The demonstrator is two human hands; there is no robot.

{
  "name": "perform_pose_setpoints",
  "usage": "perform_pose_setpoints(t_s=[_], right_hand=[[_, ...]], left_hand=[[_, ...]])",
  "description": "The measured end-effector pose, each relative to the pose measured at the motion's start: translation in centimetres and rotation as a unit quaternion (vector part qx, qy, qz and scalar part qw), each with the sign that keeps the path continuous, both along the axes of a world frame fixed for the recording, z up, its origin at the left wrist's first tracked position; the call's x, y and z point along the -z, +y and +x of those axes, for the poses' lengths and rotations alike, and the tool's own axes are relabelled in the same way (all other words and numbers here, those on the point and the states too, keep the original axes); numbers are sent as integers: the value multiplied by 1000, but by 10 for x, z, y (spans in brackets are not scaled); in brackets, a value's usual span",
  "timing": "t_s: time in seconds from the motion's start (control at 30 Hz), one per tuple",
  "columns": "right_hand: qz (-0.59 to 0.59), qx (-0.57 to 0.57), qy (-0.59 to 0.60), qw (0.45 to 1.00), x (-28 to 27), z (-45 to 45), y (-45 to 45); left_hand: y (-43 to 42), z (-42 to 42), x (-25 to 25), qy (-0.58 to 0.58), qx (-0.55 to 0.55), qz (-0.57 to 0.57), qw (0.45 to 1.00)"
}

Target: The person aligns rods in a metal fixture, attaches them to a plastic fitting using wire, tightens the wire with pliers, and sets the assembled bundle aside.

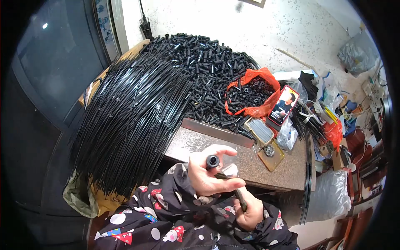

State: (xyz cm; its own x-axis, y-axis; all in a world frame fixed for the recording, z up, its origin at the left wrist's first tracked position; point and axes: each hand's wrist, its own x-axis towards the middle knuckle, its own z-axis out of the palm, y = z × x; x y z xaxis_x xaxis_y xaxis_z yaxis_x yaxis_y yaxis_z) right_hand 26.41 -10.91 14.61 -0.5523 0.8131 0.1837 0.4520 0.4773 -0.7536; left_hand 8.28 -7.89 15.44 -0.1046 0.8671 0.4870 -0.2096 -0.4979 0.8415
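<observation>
In the head view, the left hand [199, 175] gripped a black tube [212, 161], its round open end facing up, with the index finger curved out past it. Below and to the right, the right hand [251, 212] was closed round a dark rod [241, 199] that slanted up towards the left thumb; whether rod and tube met could not be told.

Just beyond both hands lay the speckled tabletop [250, 164], with a metal strip [216, 132] edging a broad heap of black tubes [200, 71] farther off. Left of the left hand, a thick sheaf of black rods [129, 121] spilled down over the table's near side.

Beyond the right hand, the tabletop bore a yellowish pad [271, 165] with a wire scourer [268, 151] on it, and past that a shallow tray [260, 130] of pale sticks. Farther out stood a red bag [254, 111] full of small black parts, and right of it a lit phone [284, 106].

Well beyond the hands rose a speckled white wall [208, 16]; far left was a dark door [54, 62]. A pale plastic sack [329, 196] sat right of the right hand, below crowded bags and clutter.
</observation>
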Motion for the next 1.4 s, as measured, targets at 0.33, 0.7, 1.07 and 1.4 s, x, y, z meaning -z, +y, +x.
perform_pose_setpoints(t_s=[0.33,0.7,1.07,1.4], right_hand=[[-67,-31,30,997,1,-6,1],[-115,-44,43,992,-2,-17,-4],[82,101,-200,971,79,14,97],[247,138,-273,920,130,25,112]], left_hand=[[-8,4,-8,-52,-23,-66,996],[-14,-1,-7,-33,-51,-79,995],[-8,-8,-3,-64,-118,16,991],[-5,-36,-33,-68,-22,108,992]])
